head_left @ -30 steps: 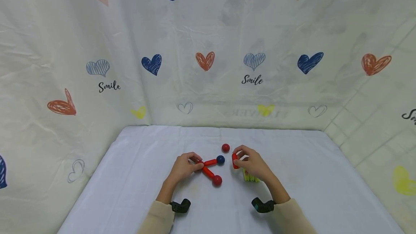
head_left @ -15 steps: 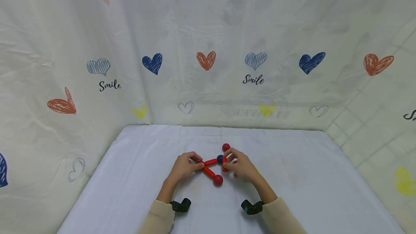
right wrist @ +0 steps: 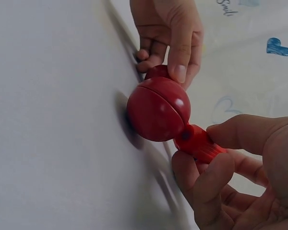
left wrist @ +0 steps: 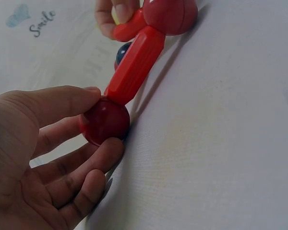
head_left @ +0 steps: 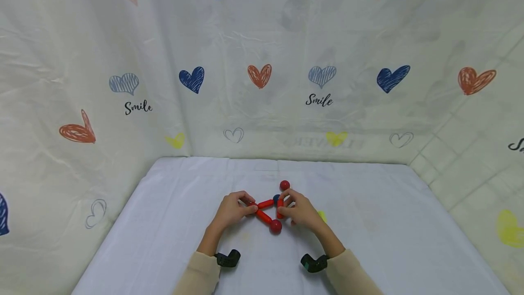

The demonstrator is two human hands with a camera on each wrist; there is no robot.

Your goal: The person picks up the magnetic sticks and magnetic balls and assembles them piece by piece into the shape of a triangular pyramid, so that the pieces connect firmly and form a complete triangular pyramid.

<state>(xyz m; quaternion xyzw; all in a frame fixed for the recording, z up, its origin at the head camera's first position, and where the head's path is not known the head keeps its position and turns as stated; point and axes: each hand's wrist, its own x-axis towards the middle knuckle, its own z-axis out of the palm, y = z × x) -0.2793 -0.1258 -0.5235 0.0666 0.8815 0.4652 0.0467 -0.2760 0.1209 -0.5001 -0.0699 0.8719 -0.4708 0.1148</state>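
Observation:
My left hand (head_left: 234, 211) grips a red ball (left wrist: 105, 122) at the left corner of a ball-and-rod figure on the table. Two red rods fan out from that ball. One rod (head_left: 266, 204) leads to a blue ball (head_left: 276, 198), the other (left wrist: 137, 64) to a nearer red ball (right wrist: 158, 109). My right hand (head_left: 302, 209) pinches a third red rod (right wrist: 201, 143) between thumb and fingers. That rod lies between the blue and the nearer red ball, and its near end appears to touch the red one. Fingers partly cover the blue ball.
A loose red ball (head_left: 284, 185) lies just beyond the right hand. Yellow-green pieces (head_left: 322, 216) show partly behind the right wrist. White cloth (head_left: 204, 176) covers the table, and a heart-printed curtain (head_left: 262, 117) hangs at its back.
My right hand has moved left with the red rod, from above the yellow-green pieces to the gap between the blue and red balls. The left hand has stayed in place.

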